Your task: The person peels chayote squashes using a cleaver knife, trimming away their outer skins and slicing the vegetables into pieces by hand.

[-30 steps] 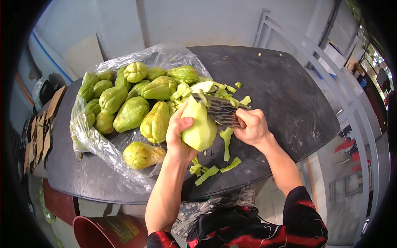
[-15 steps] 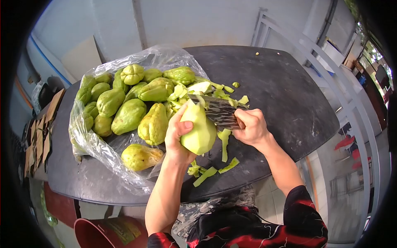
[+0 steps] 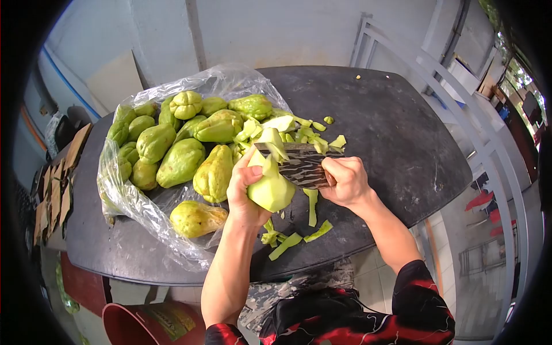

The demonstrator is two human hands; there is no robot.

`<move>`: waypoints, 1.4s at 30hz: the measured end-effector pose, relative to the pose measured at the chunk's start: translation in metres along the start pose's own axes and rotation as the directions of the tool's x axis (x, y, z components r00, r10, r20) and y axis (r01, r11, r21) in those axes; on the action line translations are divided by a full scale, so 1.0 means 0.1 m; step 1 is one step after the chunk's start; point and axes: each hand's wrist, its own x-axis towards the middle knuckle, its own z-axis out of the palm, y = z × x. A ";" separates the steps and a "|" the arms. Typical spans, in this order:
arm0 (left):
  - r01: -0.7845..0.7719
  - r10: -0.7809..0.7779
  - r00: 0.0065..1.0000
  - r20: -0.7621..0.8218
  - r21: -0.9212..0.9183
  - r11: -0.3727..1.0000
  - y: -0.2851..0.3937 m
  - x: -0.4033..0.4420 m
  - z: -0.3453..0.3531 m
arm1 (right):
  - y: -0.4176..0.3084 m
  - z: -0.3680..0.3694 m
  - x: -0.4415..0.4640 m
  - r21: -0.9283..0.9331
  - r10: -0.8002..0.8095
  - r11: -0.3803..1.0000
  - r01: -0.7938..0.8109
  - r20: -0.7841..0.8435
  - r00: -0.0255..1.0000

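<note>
My left hand [image 3: 246, 192] is wrapped round a peeled, pale green chayote [image 3: 272, 192], its narrow end pointing away from me. In my right hand [image 3: 348, 179] is a broad knife [image 3: 307, 164] with a dark, streaked blade. The blade lies across the chayote's upper part, and a pale slice [image 3: 272, 142] stands up along its edge. The knife's handle is mostly hidden by my fingers. Beyond the blade lies a heap of peelings [image 3: 253, 129]. Nearest my left wrist, a yellowish unpeeled chayote [image 3: 195, 219] rests on the plastic.
Several unpeeled chayotes [image 3: 181, 163] sit on a clear plastic bag [image 3: 118, 192] at the left of the dark table [image 3: 397, 132]. Loose peel strips [image 3: 285, 246] lie near the front edge. A red bucket [image 3: 123, 322] stands below, and a grey metal railing [image 3: 460, 103] runs along the right.
The knife has moved slightly left and down into the chayote. A slice now leans away from its top, and the chayote's exposed body looks shorter.
</note>
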 end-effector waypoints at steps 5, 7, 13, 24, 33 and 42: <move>-0.007 0.007 1.000 0.027 -0.020 1.000 0.02 -0.01 0.06 | 0.07 0.09 0.02 -0.029 0.153 0.988 -0.152 0.033 0.988; -0.004 0.007 0.997 0.074 -0.030 1.000 0.00 0.00 0.02 | 0.14 0.03 0.03 -0.029 0.258 0.966 -0.257 0.077 0.963; 0.022 -0.037 0.997 -0.064 -0.221 0.975 -0.02 0.08 -0.04 | 0.10 0.02 0.00 0.014 0.320 0.946 -0.323 0.101 0.942; 0.049 -0.174 0.944 -0.280 -0.403 0.914 0.04 0.10 -0.10 | -0.19 0.12 -0.01 -0.002 -0.272 0.962 0.272 -0.050 0.961; 0.024 -0.162 0.951 -0.262 -0.464 0.886 -0.02 0.10 -0.11 | -0.20 0.12 -0.03 -0.020 -0.303 0.953 0.302 -0.047 0.952; -0.080 -0.020 0.925 -0.379 -0.247 0.966 0.05 0.08 -0.08 | -0.12 0.07 -0.03 -0.022 -0.168 0.986 0.167 -0.014 0.986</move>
